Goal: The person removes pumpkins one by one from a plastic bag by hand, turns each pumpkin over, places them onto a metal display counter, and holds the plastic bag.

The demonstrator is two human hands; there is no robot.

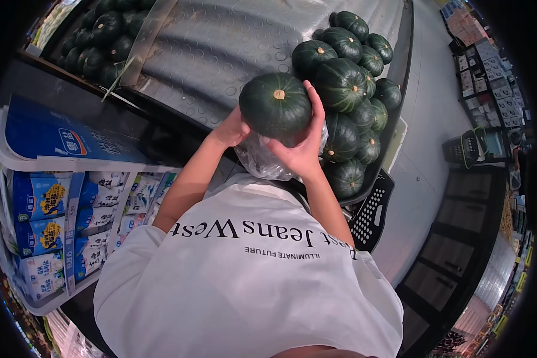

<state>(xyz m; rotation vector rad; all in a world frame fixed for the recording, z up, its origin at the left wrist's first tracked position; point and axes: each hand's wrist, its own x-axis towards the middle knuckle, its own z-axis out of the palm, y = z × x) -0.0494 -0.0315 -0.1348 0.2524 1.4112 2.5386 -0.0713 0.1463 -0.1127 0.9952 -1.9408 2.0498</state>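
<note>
Between my two hands is a large dark green squash (274, 106) with a pale stem stub facing up. My left hand (231, 128) presses against its lower left side, its fingers partly hidden beneath. On the right side my right hand (304, 134) wraps round the squash, fingers up along its edge and thumb below. Under the squash, close to my body, is a clear plastic bag (262, 158). A heap of similar dark green squashes (339, 83) lies just right of my right hand on the display stand.
The display surface (215, 53) has a grey dimpled covering. More squashes (107, 27) fill a bin at the upper left. A blue and white rack (71, 143) with packets stands at left. A black perforated basket (373, 212) is low at right, with shelves (492, 77) beyond the aisle.
</note>
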